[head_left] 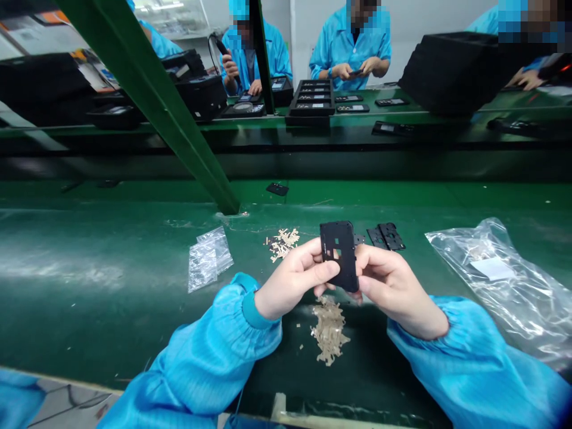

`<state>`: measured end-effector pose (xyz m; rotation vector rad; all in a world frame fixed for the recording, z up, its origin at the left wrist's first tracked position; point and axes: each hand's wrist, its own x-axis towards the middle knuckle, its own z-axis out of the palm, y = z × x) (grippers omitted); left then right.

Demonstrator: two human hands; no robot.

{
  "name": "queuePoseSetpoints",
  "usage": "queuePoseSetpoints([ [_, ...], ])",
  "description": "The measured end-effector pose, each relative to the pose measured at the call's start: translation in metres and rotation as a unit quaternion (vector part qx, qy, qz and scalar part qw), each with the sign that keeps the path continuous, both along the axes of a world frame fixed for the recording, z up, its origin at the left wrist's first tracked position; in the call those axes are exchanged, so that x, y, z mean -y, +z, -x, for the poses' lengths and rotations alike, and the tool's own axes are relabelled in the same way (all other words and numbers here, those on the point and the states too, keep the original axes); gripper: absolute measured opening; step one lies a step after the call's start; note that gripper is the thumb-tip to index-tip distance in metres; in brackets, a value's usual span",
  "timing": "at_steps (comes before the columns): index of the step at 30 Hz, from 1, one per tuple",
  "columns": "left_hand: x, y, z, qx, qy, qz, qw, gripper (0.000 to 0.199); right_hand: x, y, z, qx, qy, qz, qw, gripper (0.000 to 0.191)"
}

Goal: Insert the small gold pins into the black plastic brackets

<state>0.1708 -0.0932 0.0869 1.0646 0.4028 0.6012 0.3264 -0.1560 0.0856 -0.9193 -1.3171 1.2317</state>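
A thin black plastic frame with small cut-outs is held upright between both hands, above the green bench. My left hand grips its left side, thumb across the front face. On the other side, my right hand pinches the lower right edge between thumb and fingers. Beneath them lies a pile of small beige pieces. A smaller heap of pale pieces sits beyond my left hand. Behind my right hand rest more black frames, partly hidden by the held one and the fingers.
Small clear bags lie left, a large clear bag right. A green post slants down to the bench. One black part lies farther back. Across the raised shelf, people in blue work among black trays.
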Motion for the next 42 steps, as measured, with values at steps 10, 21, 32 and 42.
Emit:
queuePoseSetpoints([
  [10,0.006,0.004,-0.008,-0.007,0.001,0.056,0.998,0.035,0.002,0.000,0.011,0.000,-0.060,-0.011,0.998,0.016],
  [21,0.002,-0.004,-0.008,-0.014,-0.036,0.080,0.996,0.026,0.002,-0.008,0.010,-0.005,-0.107,0.027,0.994,0.014],
  [32,-0.003,-0.007,-0.007,0.006,-0.029,0.080,0.996,0.023,-0.006,-0.012,0.001,-0.088,-0.006,0.056,0.995,0.012],
  [42,0.008,0.000,-0.002,-0.073,0.086,-0.067,0.991,0.017,-0.005,-0.010,0.001,0.018,-0.031,0.038,0.999,0.020],
])
